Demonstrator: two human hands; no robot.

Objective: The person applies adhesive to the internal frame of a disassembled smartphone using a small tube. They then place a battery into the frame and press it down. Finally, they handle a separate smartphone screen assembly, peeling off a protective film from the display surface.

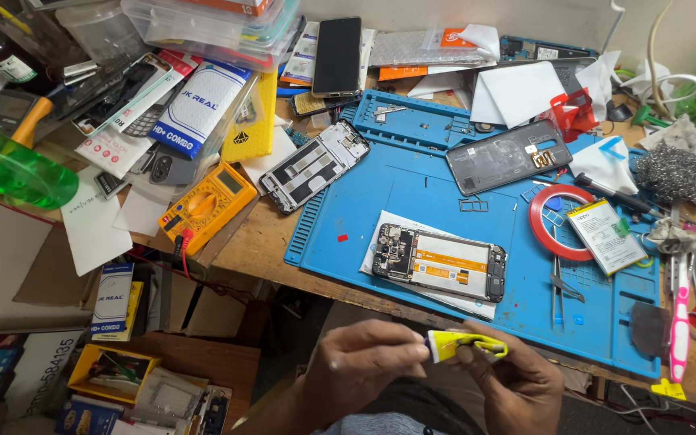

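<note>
Below blue silicone repair mat [412, 201], both hands pinching small yellow glue tube [462, 345]: left hand [360, 366] probably twisting cap, right hand [517, 383] gripping body; squeezing gently advised.

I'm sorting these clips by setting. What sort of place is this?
Most likely a phone repair bench. An opened phone lies on a blue work mat, a yellow multimeter sits beside it, and tweezers and a loose battery lie close by.
</note>
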